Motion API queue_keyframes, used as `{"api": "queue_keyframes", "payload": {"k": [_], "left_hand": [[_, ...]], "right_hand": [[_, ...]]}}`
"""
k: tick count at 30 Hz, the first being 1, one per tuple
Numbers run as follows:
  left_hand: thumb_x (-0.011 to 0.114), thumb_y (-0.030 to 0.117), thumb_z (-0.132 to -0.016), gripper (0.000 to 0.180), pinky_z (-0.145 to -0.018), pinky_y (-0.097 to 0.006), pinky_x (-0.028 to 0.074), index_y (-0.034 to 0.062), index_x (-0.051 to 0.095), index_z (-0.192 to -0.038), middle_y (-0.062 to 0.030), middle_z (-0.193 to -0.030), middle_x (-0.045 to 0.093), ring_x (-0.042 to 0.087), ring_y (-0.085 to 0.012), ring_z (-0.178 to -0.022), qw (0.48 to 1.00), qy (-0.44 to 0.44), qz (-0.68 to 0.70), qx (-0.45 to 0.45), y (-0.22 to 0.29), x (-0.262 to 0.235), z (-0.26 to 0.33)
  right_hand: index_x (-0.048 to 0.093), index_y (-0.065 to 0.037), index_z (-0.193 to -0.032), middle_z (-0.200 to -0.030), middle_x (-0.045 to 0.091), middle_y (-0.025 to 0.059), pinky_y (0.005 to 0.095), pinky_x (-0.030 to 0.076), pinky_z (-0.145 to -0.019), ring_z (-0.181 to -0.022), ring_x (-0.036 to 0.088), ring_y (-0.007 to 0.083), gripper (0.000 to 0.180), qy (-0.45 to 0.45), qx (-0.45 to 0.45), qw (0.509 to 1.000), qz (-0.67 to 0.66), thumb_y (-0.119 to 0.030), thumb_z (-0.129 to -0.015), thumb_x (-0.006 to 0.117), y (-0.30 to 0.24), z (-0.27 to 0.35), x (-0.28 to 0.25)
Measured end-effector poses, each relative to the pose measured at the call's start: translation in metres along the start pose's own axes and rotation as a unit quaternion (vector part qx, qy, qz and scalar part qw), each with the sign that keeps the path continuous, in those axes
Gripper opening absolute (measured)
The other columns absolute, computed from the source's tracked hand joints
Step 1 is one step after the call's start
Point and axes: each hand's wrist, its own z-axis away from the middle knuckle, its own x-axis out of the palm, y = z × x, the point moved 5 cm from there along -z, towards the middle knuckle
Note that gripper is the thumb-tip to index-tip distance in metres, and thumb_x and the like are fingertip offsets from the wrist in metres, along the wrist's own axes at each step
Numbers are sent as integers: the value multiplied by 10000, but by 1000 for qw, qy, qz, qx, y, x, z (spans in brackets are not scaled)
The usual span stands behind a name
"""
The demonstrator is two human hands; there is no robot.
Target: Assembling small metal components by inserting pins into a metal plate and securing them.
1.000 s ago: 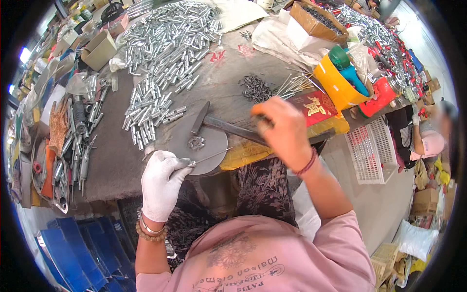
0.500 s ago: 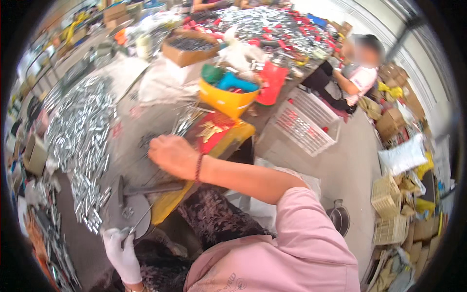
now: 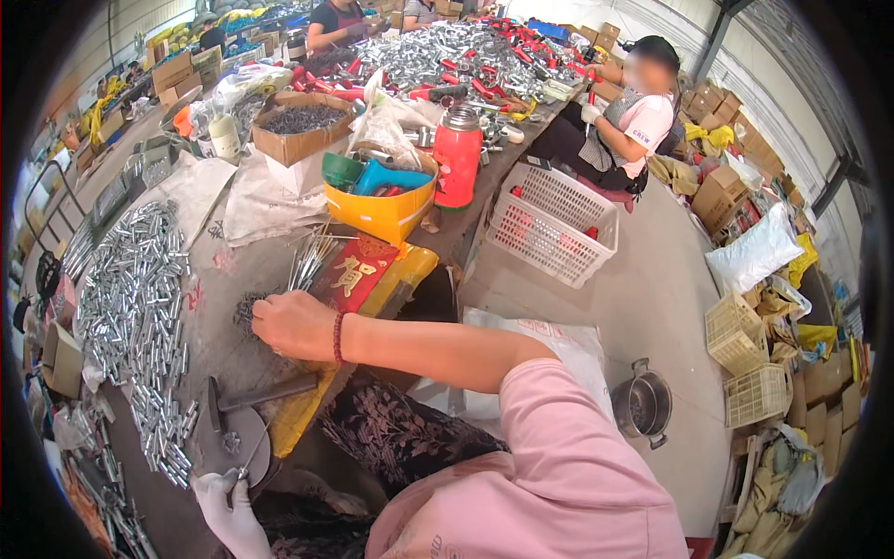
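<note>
My left hand [image 3: 231,514], in a white glove, is closed at the table's near edge. Its fingertips pinch a thin metal rod [image 3: 253,451] that slants up over a round grey disc [image 3: 250,430]. A hammer [image 3: 261,391] lies with its head by that disc. My right hand [image 3: 296,326], bare with a dark red beaded bracelet, is curled down at a small heap of dark parts [image 3: 248,311]; its fingertips are hidden. Beyond it are thin metal rods [image 3: 305,268] and a red printed packet [image 3: 350,276]. Many silver metal pins [image 3: 140,307] cover the table's left side.
Behind my right hand stand a yellow container [image 3: 384,207] of tools, a red flask [image 3: 458,158] and a carton of small parts [image 3: 300,130]. A white crate [image 3: 551,228] and a metal pot [image 3: 643,402] are on the floor. A co-worker [image 3: 633,121] sits at far right.
The view has shifted, so the table sits lower and further left in the picture. My right hand stays by the dark heap, and my left hand still pinches the rod.
</note>
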Motion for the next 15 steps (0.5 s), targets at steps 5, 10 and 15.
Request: {"api": "queue_keyframes", "payload": {"k": [5,10,15], "left_hand": [[737,-129,-806,223,-969,-369,471,-41,647,-990,-112,-1008,552,572,-295,-985,1000,-6,-7,0,-2,-1,-1],[786,-46,-885,153,-949,-418,499,-33,684,-999,-132,-999,623,615,-313,-982,998,-10,-36,46,11,-7,-5],[860,17,-908,167,-897,-457,515,-19,699,-934,-142,-938,654,618,-340,-921,994,3,-56,97,22,-7,-8]], "right_hand": [[745,-47,-930,-1015,709,123,457,610,-816,-960,746,327,218,-9,-5,1000,-14,-203,-795,817,7,-4,-6],[686,-23,-943,-1004,709,161,483,606,-818,-939,741,380,254,13,64,992,-108,-185,-796,815,7,0,-15],[633,-41,-989,-972,689,151,494,591,-829,-950,722,399,271,3,146,969,-199,-127,-809,816,8,6,-23]]}}
